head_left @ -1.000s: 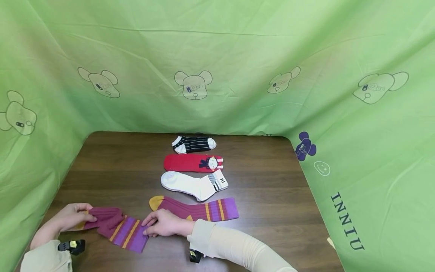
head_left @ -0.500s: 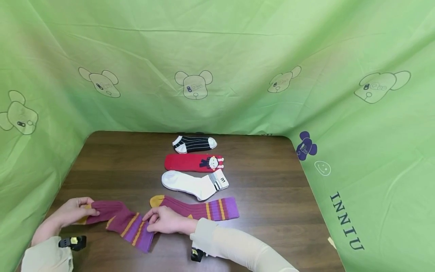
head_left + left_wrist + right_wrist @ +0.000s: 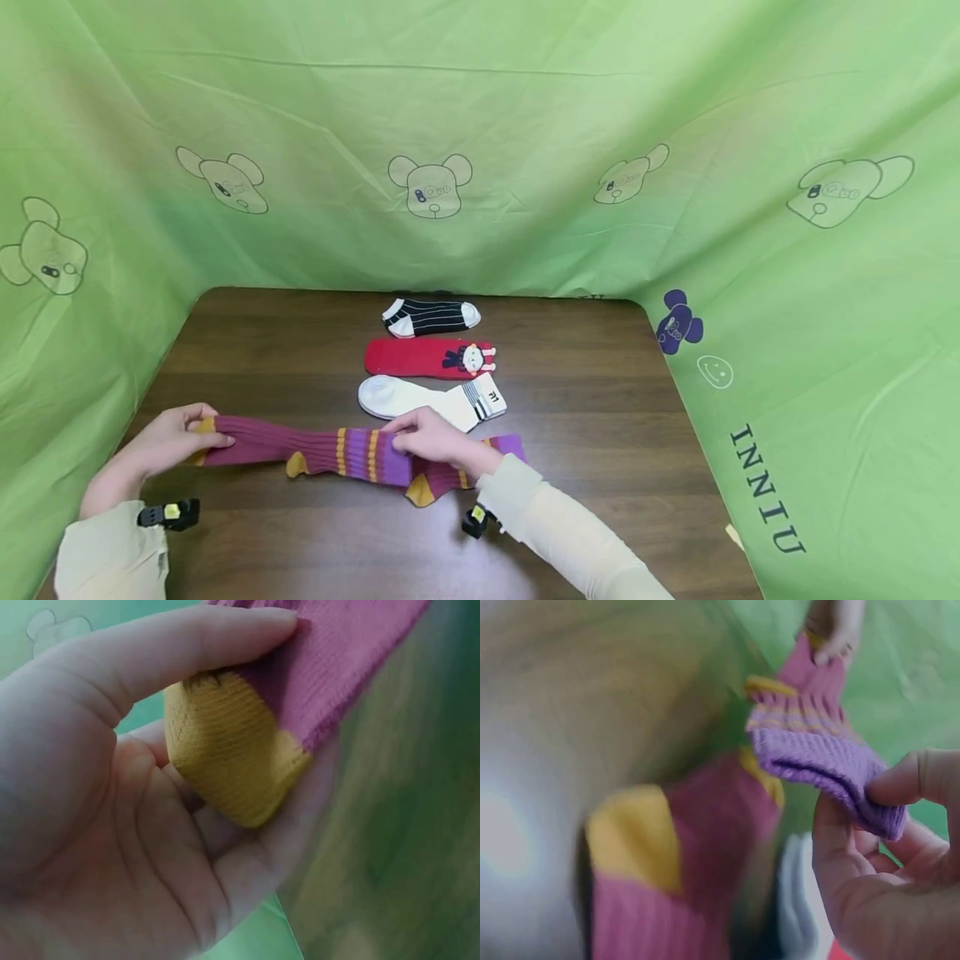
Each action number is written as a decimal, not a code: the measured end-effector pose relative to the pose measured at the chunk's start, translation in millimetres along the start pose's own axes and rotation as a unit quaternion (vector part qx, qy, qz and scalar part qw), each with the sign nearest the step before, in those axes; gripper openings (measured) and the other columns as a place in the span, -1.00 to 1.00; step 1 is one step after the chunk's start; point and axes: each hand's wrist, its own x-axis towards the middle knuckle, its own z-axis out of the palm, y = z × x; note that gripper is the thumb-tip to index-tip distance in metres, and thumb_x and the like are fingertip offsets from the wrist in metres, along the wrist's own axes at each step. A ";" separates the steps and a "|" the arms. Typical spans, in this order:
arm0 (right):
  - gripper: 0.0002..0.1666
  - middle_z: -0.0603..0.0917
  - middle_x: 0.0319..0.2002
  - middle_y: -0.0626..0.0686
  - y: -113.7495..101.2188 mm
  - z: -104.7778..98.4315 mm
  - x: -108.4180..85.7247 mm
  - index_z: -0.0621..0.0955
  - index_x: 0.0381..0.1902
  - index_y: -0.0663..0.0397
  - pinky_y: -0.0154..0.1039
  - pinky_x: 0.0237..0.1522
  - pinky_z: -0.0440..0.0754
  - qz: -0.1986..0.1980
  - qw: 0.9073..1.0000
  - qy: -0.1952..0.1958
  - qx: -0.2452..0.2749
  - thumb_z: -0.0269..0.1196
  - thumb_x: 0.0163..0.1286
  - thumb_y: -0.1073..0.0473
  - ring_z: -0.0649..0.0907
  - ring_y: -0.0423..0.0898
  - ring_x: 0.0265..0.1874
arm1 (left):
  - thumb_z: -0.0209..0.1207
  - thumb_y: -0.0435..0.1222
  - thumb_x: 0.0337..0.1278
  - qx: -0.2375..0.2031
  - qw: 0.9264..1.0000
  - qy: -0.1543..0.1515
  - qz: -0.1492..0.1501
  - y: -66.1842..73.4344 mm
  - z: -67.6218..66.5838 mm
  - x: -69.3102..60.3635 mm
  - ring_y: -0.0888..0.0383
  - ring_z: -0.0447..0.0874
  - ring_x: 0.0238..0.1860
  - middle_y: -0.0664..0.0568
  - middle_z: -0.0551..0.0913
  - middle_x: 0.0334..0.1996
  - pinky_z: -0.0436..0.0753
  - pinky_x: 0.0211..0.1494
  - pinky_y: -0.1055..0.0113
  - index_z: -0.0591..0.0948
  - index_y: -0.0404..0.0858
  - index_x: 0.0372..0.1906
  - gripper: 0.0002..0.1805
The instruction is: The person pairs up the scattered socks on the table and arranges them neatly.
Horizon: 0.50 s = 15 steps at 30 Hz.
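A long maroon sock (image 3: 262, 440) with a purple cuff, yellow stripes and yellow heel and toe is stretched sideways between both hands. My left hand (image 3: 171, 437) pinches its yellow toe (image 3: 225, 742), thumb on top and fingers beneath. At the other end, my right hand (image 3: 431, 437) pinches the purple cuff (image 3: 817, 761) by its edge, and the cuff opening shows in the right wrist view. Under the cuff end and the right hand lies a matching maroon sock (image 3: 442, 479) on the table, partly covered; its yellow heel (image 3: 422, 492) sticks out.
Beyond the hands lie a white sock (image 3: 405, 400) with a striped cuff, a red sock (image 3: 412, 357) with a figure on it, and a black striped sock (image 3: 435, 317) in a column on the wooden table (image 3: 585, 400). Green cloth (image 3: 525, 233) encloses the back and sides.
The held sock has been lifted and pulled straight from a bent lie. My right hand moved right and away with the cuff, over the matching sock; the left hand rose slightly with the toe.
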 end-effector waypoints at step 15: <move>-0.84 0.47 -0.53 -0.08 8.0 -83.1 -21.2 0.52 -0.50 0.16 -0.36 -0.50 0.36 -0.037 0.991 0.094 0.087 0.04 0.17 0.43 0.43 -0.21 -0.52 | 0.38 -0.30 0.21 -0.104 0.990 -0.036 0.090 60.6 29.2 36.7 0.16 0.63 -0.50 -0.05 0.69 -0.45 0.61 -0.40 0.32 0.48 -0.42 -0.11 -0.64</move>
